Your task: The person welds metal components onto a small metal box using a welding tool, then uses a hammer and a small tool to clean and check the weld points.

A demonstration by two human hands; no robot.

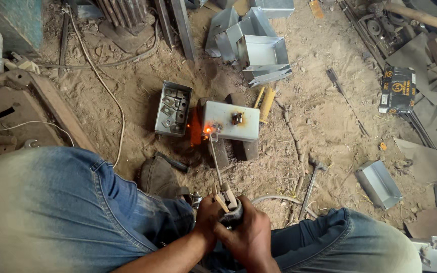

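Steel rod: a thin welding rod (213,159) runs up from the holder to a bright orange glow at its tip, touching the lower left corner of the box.
Grip, left hand: the left hand (209,218) is wrapped shut around the welding holder (227,202), low on its left side.
Grip, right hand: the right hand (250,233) is clamped over the same holder from the right, fingers pressed against the left hand.
Box under the rod: a grey sheet-metal box (231,121) lies on dark blocks on the sandy floor (324,126), with scorch marks around a small fitting on its top.
Left of it: an open metal tray (173,108) filled with small cut metal pieces, just beside the box.
Right of it: a yellow-handled tool (266,104) leans by the box's far corner.
Further out: a hammer (312,182) lies on the sand to the right; beyond it an open box (379,183); a heap of folded boxes (251,43) sits at the top.
Legs: blue jeans (51,207) frame the hands on both sides.
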